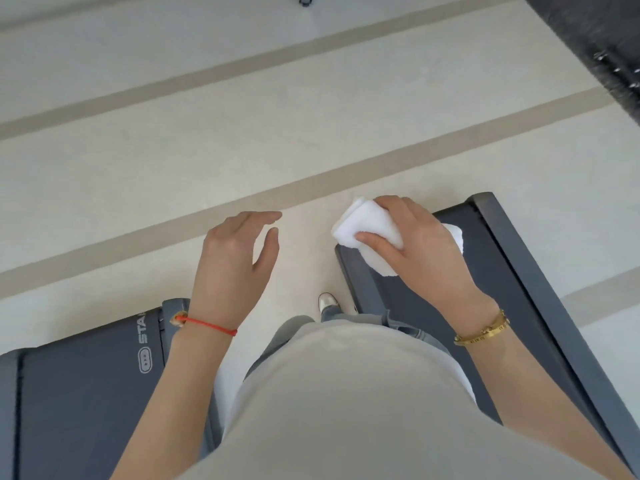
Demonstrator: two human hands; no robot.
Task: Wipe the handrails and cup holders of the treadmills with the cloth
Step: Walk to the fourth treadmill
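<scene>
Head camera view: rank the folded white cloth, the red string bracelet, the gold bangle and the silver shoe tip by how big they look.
1. Folded white cloth
2. Gold bangle and red string bracelet: about alike, unranked
3. Silver shoe tip, partly hidden and farther away

a folded white cloth (367,230) sits bunched above the rear end of the right dark-grey treadmill (512,271).

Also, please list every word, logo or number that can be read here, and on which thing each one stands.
"STA": white letters on the left treadmill, cut off by the left wrist; the rest is hidden.
Oval logo below those letters: a symbol, no readable text.
Gold bracelet on the right wrist: engraved letters, too small to read.
White cloth: no text.
</scene>
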